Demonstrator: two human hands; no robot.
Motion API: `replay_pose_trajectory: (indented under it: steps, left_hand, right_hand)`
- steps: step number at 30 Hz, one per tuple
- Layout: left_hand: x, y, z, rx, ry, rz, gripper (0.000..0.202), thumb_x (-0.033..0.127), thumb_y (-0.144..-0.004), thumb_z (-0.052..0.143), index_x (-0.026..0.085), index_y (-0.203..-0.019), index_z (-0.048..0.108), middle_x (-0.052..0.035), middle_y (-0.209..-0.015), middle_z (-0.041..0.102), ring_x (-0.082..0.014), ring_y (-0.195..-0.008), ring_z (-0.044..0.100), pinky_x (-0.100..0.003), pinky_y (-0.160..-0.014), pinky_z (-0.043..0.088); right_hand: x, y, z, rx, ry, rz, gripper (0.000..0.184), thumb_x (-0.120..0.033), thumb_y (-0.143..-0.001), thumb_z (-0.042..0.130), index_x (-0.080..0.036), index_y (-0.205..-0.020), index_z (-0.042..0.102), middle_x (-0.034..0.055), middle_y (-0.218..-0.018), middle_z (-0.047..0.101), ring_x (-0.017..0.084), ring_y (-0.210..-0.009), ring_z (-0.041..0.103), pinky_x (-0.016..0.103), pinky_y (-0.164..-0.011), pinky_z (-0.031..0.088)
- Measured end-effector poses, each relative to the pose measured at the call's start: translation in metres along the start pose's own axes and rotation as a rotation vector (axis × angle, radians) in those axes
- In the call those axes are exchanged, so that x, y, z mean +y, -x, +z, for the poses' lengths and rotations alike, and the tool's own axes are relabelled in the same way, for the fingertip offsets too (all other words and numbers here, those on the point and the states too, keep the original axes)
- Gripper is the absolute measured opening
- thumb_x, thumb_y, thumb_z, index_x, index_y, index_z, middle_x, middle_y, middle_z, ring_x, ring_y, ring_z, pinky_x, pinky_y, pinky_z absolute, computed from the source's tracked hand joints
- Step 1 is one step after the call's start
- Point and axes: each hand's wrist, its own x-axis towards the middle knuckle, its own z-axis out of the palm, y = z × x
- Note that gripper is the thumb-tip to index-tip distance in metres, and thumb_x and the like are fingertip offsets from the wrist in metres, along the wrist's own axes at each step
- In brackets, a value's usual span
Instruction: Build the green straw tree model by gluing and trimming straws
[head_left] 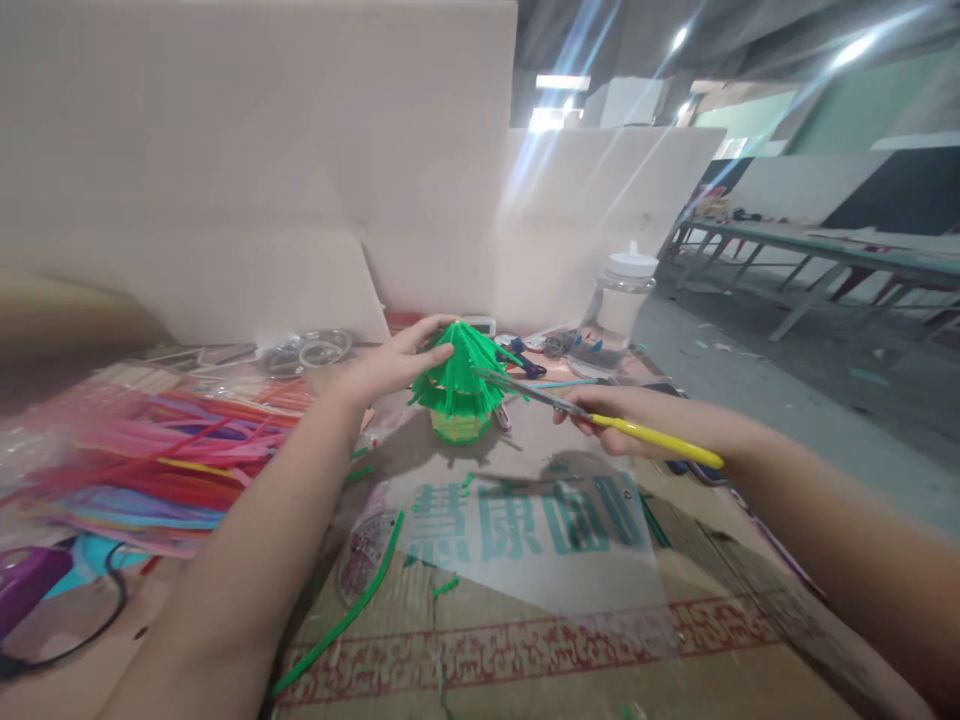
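In the head view, the green cone of fuzzy strands (463, 365) stands at the middle of the frame, above a yellow-green base (459, 428) on the cardboard-covered surface (570, 690). The left hand (411, 358) reaches in from the lower left, its fingers closed about the cone's top, thumb in front. The right hand (626, 412), right of centre, has its fingers wrapped round the yellow-handled scissors (656, 440), whose blades point left, tips at the cone's front; whether the blades are parted, I cannot tell.

To cut cleanly here, the left fingers should hold the top firmly without crushing the strands, and the left thumb should be well clear of the blade line, as it sits near the tips. Short snips along the strand ends, with the cone turned between cuts, would likely give a more even edge than one long bite. Small green clippings (446, 587) and a long green strip (366, 598) lie below centre; moving them aside would leave room for turning the base
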Motion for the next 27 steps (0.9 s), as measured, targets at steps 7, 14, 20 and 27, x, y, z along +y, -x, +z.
replay_pose_trajectory:
  steps: [7,14,20,27]
  left_hand:
    - [0.006,0.004,0.006,0.157,0.033,0.053,0.044,0.046,-0.092,0.058,0.021,-0.128,0.060,-0.0088,-0.130,0.064,-0.0236,-0.113,0.063,-0.033,-0.091,0.053]
    - [0.013,0.010,-0.018,0.088,-0.104,0.057,0.042,0.046,-0.092,0.055,0.022,-0.125,0.065,-0.0083,-0.122,0.068,-0.0234,-0.104,0.065,-0.035,-0.090,0.053]
    - [0.010,0.003,-0.002,0.147,-0.153,0.105,0.043,0.045,-0.095,0.049,0.018,-0.126,0.063,-0.0097,-0.121,0.068,-0.0252,-0.110,0.064,-0.039,-0.098,0.050]
    - [0.016,-0.001,0.006,0.111,-0.296,0.229,0.040,0.039,-0.099,0.043,0.020,-0.129,0.062,-0.0076,-0.130,0.064,-0.0228,-0.121,0.058,-0.038,-0.109,0.041]
  right_hand:
    - [-0.017,0.009,-0.013,-0.058,0.037,0.075,0.049,-0.061,-0.089,0.052,-0.020,-0.114,0.064,0.0078,-0.097,0.066,0.020,-0.079,0.060,0.030,-0.067,0.049]
    - [-0.013,-0.001,0.005,-0.129,-0.035,0.099,0.039,-0.052,-0.093,0.049,-0.025,-0.117,0.065,0.0069,-0.111,0.068,0.023,-0.096,0.065,0.034,-0.082,0.053]
    - [-0.025,-0.009,-0.016,-0.164,0.149,0.180,0.046,-0.056,-0.091,0.050,-0.021,-0.112,0.071,0.0085,-0.101,0.072,0.024,-0.089,0.066,0.034,-0.075,0.053]
    - [-0.026,-0.004,-0.027,-0.190,0.133,0.258,0.051,-0.062,-0.090,0.047,-0.021,-0.110,0.070,0.0073,-0.094,0.072,0.023,-0.085,0.064,0.033,-0.074,0.050]
